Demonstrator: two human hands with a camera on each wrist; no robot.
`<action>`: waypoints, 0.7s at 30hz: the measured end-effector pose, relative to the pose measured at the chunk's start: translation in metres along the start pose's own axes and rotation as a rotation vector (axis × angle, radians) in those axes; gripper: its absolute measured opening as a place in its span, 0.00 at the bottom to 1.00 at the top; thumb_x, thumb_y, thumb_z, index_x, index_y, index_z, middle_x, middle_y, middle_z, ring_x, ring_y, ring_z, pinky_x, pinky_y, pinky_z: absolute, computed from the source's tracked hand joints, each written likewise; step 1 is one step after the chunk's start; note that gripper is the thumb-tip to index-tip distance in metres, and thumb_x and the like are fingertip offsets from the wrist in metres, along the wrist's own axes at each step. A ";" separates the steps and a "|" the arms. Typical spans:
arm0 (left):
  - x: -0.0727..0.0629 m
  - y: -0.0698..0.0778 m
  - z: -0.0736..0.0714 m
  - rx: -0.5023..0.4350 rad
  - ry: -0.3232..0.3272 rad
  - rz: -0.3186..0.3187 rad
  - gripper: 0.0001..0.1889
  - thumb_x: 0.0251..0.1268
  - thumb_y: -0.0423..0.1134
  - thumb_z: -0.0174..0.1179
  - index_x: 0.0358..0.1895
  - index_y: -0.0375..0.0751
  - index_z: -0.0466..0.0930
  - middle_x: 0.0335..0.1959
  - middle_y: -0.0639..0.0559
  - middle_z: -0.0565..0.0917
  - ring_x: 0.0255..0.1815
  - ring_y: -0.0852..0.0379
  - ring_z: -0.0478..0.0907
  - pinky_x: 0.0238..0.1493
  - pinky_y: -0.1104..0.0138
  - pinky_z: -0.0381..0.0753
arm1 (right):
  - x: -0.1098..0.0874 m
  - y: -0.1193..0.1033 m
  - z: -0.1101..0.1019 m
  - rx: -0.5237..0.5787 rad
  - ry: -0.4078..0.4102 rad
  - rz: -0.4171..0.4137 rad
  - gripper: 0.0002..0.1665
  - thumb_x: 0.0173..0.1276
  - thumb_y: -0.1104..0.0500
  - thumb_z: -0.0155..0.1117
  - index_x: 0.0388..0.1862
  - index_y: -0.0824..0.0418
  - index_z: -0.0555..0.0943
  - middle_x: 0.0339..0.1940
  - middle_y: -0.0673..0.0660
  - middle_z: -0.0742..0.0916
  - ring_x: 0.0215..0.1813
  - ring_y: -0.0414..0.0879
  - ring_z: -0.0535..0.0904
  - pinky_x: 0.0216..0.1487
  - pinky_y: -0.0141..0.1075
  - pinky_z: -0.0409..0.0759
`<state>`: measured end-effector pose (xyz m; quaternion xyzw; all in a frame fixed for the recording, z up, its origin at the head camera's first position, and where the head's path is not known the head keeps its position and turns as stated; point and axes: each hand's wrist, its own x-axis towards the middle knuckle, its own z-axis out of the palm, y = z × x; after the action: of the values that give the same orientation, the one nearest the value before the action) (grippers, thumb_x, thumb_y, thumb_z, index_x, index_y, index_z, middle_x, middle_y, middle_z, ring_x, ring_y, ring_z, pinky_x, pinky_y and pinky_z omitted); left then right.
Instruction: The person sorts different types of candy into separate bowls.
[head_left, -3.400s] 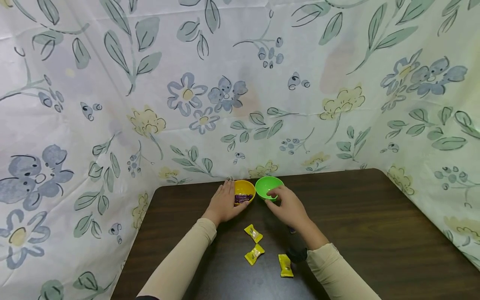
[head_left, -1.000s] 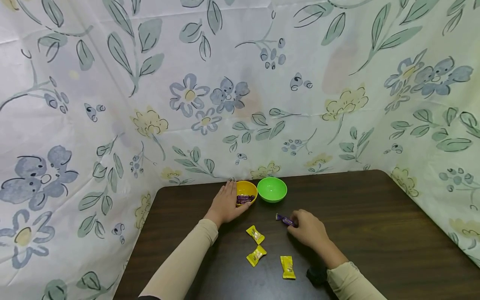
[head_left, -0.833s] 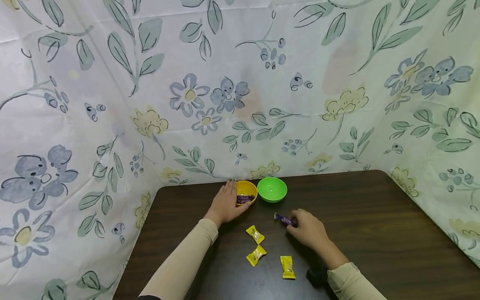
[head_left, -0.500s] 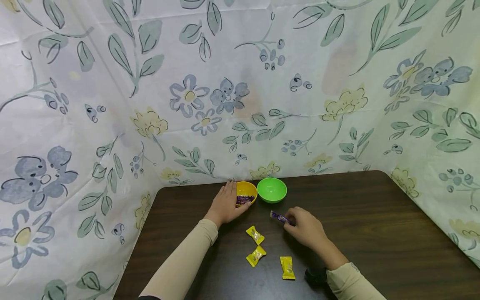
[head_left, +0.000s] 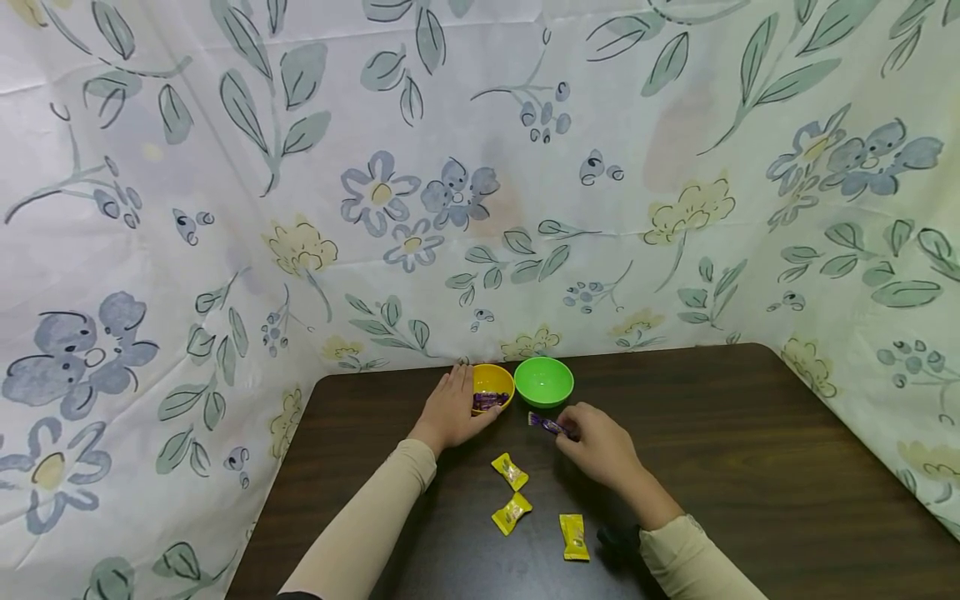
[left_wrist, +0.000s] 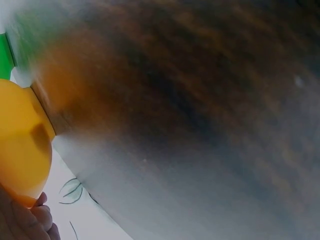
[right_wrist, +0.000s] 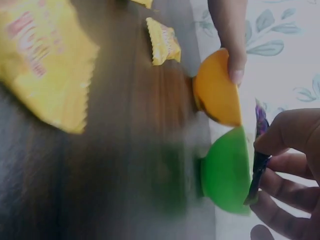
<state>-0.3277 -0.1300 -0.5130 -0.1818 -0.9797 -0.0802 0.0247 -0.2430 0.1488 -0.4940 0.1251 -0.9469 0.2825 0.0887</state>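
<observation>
My left hand lies along the left side of the orange-yellow bowl, fingers straight, thumb at its near rim. Several purple-wrapped candies lie inside that bowl. Between thumb and fingers, my right hand pinches another purple-wrapped candy, held just in front of the green bowl. The right wrist view shows this candy raised beside the green bowl's rim, the fingers around it. No candy shows in the green bowl.
Three yellow-wrapped candies lie on the dark wooden table: an upper one, one below it and one nearer the front. A floral cloth hangs behind and at both sides.
The right hand has left the green bowl, taken a purple-wrapped candy from the table and carried it forward and left toward the bowls. The left hand stays at the orange-yellow bowl.
</observation>
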 end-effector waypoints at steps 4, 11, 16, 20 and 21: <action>0.000 0.000 0.000 0.010 -0.010 -0.003 0.55 0.74 0.75 0.42 0.86 0.31 0.49 0.86 0.35 0.57 0.89 0.40 0.52 0.88 0.51 0.50 | 0.006 -0.004 0.002 0.002 0.006 -0.002 0.05 0.64 0.57 0.74 0.39 0.53 0.87 0.36 0.48 0.84 0.36 0.41 0.77 0.37 0.38 0.79; 0.002 -0.001 0.002 0.010 -0.011 0.000 0.56 0.74 0.77 0.41 0.86 0.31 0.49 0.87 0.36 0.57 0.88 0.41 0.53 0.88 0.51 0.50 | 0.017 -0.009 0.006 0.000 0.050 -0.030 0.05 0.64 0.57 0.73 0.38 0.53 0.87 0.36 0.48 0.85 0.37 0.43 0.76 0.38 0.40 0.79; 0.005 -0.003 0.005 0.022 -0.019 -0.009 0.57 0.73 0.78 0.39 0.86 0.31 0.48 0.87 0.36 0.56 0.89 0.41 0.51 0.89 0.52 0.48 | 0.028 -0.010 0.014 -0.050 0.100 -0.055 0.05 0.63 0.55 0.74 0.36 0.53 0.87 0.32 0.48 0.84 0.37 0.46 0.74 0.37 0.41 0.74; 0.003 -0.003 0.003 0.008 -0.013 0.004 0.57 0.73 0.77 0.40 0.85 0.30 0.49 0.86 0.34 0.56 0.89 0.40 0.52 0.89 0.51 0.49 | 0.036 -0.011 0.019 -0.074 0.128 -0.068 0.06 0.63 0.55 0.75 0.36 0.54 0.87 0.31 0.48 0.84 0.38 0.48 0.75 0.38 0.44 0.75; 0.002 -0.002 0.002 0.007 -0.012 0.005 0.56 0.74 0.77 0.41 0.85 0.30 0.49 0.86 0.34 0.57 0.89 0.40 0.52 0.89 0.51 0.50 | 0.038 -0.012 0.020 -0.077 0.132 -0.072 0.06 0.63 0.55 0.75 0.37 0.54 0.88 0.32 0.49 0.85 0.38 0.49 0.76 0.39 0.44 0.76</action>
<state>-0.3301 -0.1315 -0.5148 -0.1848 -0.9797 -0.0755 0.0199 -0.2780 0.1211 -0.4949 0.1368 -0.9440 0.2503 0.1659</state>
